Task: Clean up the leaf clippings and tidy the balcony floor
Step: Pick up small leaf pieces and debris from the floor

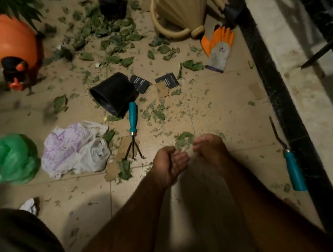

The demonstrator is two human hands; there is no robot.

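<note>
The job looks barely begun. Clippings (111, 35) litter the floor (225, 91), thickest by the far can (182, 7) and thinning toward a small heap (183, 139) between the left hand (169, 164) and right hand (208, 149). Both grips cup that heap; whether they pinch leaves I cannot tell. The scatter's long axis runs away from the person, and single scraps point every way.

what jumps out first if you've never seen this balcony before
Green leaf clippings are strewn across the beige tiled floor, thickest at top centre. The left hand and right hand cup a small pile of them at lower centre. A bright orange pressure sprayer stands out at upper left, and a black plastic pot lies tipped on its side mid-frame.
</note>
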